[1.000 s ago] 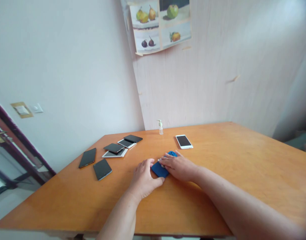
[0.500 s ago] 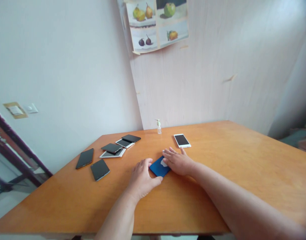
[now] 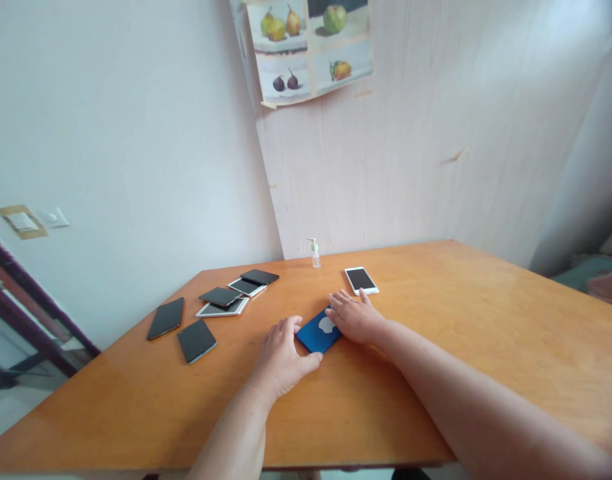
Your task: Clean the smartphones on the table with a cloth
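A thin blue tablet [image 3: 313,336], or a tablet in a blue case, lies flat on the table between my hands, with a white rounded mark on its upper face. My left hand [image 3: 285,357] curves round its left end, the thumb at the near corner and the index finger at the far left corner. Across its right end rests my right hand [image 3: 359,319], palm down with outstretched fingers. That hand hides the tablet's right end. Just beyond my right hand is a white-framed tablet [image 3: 361,280], dark screen up.
On the left of the wooden table [image 3: 486,333] are a dark tablet [image 3: 197,341], another dark one [image 3: 167,318], and several overlapping dark and white tablets [image 3: 221,297]. A small clear pump bottle [image 3: 315,255] stands near the wall. A person's hand [image 3: 609,288] shows at far right.
My right hand has slid slightly away from me on the blue tablet, exposing more of the white mark. My left hand keeps its place at the left end. The view has turned slightly right.
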A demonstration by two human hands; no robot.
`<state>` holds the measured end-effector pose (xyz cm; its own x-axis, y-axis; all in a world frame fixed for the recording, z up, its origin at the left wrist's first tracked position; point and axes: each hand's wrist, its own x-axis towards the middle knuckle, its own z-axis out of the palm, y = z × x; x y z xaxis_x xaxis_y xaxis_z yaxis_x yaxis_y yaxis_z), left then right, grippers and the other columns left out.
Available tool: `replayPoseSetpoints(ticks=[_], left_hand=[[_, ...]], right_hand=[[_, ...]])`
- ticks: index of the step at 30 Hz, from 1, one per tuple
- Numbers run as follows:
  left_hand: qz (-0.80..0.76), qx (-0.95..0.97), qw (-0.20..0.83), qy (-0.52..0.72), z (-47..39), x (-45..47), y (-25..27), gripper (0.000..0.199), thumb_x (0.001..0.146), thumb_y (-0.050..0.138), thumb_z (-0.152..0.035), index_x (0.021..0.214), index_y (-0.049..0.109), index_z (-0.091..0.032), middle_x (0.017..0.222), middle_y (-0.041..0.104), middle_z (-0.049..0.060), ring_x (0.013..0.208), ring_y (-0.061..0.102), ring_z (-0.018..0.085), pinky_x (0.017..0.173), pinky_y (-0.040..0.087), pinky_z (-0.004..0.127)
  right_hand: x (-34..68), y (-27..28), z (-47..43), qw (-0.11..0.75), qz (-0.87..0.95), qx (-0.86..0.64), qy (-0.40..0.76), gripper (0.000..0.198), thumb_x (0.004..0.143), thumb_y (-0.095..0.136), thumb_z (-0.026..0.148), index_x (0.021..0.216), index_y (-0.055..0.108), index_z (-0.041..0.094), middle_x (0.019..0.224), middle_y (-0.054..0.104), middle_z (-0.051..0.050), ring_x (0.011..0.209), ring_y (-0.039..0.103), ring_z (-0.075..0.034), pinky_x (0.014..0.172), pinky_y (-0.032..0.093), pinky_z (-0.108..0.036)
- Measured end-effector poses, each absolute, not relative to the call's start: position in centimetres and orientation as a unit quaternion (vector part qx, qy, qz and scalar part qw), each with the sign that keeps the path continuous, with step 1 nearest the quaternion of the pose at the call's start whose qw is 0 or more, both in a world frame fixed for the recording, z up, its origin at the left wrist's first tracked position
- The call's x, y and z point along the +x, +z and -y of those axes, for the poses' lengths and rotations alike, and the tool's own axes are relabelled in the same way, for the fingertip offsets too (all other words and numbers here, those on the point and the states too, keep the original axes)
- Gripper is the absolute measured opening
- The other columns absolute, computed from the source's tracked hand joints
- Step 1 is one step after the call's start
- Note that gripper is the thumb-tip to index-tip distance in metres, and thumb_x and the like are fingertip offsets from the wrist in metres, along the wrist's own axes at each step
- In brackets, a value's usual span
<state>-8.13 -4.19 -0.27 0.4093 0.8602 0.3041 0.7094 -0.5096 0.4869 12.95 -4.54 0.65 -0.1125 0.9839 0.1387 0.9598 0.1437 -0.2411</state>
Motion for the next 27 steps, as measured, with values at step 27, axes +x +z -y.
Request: replayPoseSetpoints(ticks=[27], left_hand=[[-0.480, 0.826, 0.140, 0.260, 4.1, -8.1, -0.3, 0.066, 0.066, 0.075, -0.040, 0.124, 0.048, -0.023, 0.122, 0.063, 0.009, 0.118, 0.057, 0.029, 0.101, 0.043, 0.042]], right_hand=[[12.1, 1.5, 6.0, 0.125, 0.788, -0.599, 0.068, 0.050, 0.103, 0.028, 0.040, 0.148, 0.042, 0.023, 0.155, 0.039, -0.012, 0.147, 0.024, -0.032, 0.112, 0.003, -0.071]])
